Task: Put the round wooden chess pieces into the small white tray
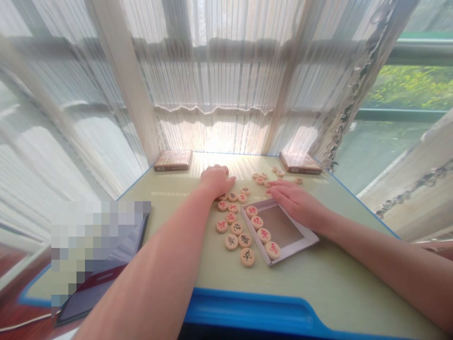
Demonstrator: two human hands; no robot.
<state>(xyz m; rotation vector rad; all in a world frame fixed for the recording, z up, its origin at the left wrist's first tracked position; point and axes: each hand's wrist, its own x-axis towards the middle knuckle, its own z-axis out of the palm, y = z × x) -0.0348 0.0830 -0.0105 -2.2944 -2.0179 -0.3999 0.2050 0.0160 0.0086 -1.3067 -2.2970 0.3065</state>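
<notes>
My left hand (215, 180) is resting far out on the table, knuckles raised and thumb held apart. Its fingertips are hidden behind the hand. Just below and right of it lies a loose group of round Chinese chess pieces (232, 207) with red and black characters. My right hand (293, 200) reaches over the far right part of a shallow white box (311, 240), fingers stretched toward a chess piece (267, 184) beyond it; whether they touch is unclear. Inside the box, several red-marked pieces (264, 234) line the left wall.
More pieces (260, 180) lie scattered behind the box. Two flat boxes (173, 160) (300, 162) sit at the table's far corners. A dark flat device (106, 274), partly pixelated, is at left. The pale table (347, 278) has a blue front tray (247, 309). Sheer curtains (219, 85) hang behind.
</notes>
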